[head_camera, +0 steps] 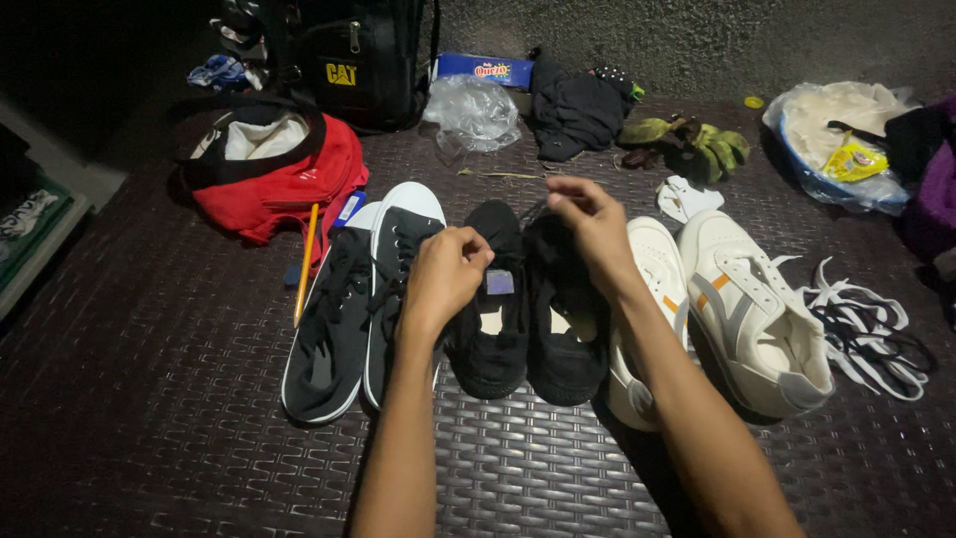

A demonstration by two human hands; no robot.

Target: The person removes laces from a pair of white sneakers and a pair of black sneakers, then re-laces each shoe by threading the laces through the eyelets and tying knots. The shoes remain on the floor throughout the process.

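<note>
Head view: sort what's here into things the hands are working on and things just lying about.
In hand:
left hand
right hand
black slip-on shoes

Lying about:
black lace-up sneakers
white sneakers
loose laces
red bag
pencil
black backpack
plastic bag

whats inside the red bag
The red bag lies open: a white cloth-like bundle shows at its mouth, with a dark strap arched across it. Anything deeper inside is covered by the bundle and the bag's walls.
</note>
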